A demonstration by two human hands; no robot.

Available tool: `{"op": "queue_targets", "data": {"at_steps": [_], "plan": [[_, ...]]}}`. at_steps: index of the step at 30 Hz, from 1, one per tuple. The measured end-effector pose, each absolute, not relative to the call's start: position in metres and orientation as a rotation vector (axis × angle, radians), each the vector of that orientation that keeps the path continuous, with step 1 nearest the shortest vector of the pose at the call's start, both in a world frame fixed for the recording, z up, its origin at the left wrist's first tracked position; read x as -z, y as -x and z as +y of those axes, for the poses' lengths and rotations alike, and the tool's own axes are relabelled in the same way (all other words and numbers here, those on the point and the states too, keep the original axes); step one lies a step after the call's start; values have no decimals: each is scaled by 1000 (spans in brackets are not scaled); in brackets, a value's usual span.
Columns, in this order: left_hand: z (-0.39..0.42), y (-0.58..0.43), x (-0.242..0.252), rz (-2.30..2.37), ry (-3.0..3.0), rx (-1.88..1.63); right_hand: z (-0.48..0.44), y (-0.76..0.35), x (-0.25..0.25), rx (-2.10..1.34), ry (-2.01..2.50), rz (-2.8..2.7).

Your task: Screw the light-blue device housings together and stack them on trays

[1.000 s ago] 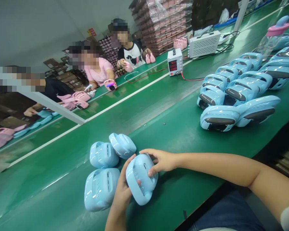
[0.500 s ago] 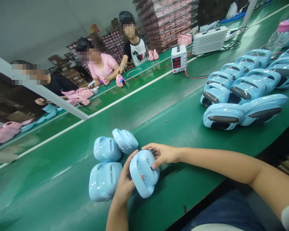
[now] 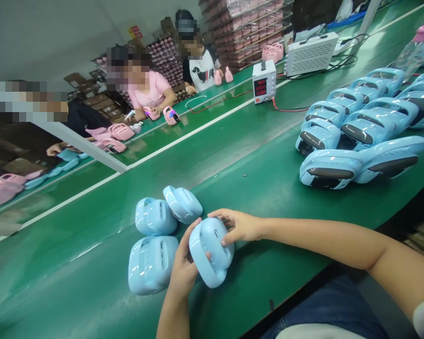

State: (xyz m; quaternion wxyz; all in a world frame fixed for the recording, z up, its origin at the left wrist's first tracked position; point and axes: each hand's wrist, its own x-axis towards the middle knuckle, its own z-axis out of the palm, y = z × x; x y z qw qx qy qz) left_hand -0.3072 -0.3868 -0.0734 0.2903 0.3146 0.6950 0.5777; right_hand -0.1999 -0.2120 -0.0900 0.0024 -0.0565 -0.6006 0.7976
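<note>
Left hand [image 3: 183, 266]: grip closed on the near-left side of the blue shell [image 3: 212, 254], thumb laid across its face, fingers hidden behind it
Right hand [image 3: 242, 226]: grip curled over the far-right edge of the shell, fingertips pressed on its top, thumb out of sight
Shell: lifted between both grips just above the belt [image 3: 268, 197], tilted, long axis running from the far side down toward the person, handle loop at the near end; both hands are on it, neither nearer
Three shells [image 3: 151, 263]: lying on the belt just left of the grips; the nearest touches the left hand, the other two sit beyond it, side by side and touching
Blue units [image 3: 353, 136]: packed in rows well right of and beyond the grips, dark panels up
Meter [image 3: 264, 87]: far beyond the right grip, red digits lit, next to a white box [image 3: 311, 52]
Bottle [image 3: 419, 47]: far right, pink lid on; contents cannot be told
Co-workers: across the belt, their hands on pink pieces [image 3: 169, 115]
</note>
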Motion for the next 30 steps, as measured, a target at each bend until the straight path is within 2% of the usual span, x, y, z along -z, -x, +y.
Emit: {"op": "queue_targets", "data": {"at_steps": [2,4,8,11,17,30], "plan": [[-386,305,73,1883,-891,-1545,-196,201,84,-2370,25,-2138],[-387,303,72,1945,-918,-1573,-174,203,80,-1999,55,-2435],[-392,304,64,2013,-788,-1535,-128,208,87,-810,717,-2630],[-397,309,59,2029,-680,-1511,-107,211,102,-360,1000,-2610],[-398,312,59,2028,-612,-1521,-99,214,117,-315,1112,-2590],[-387,317,72,1956,-436,-1766,-101,214,112,-459,1068,-2558]]}}
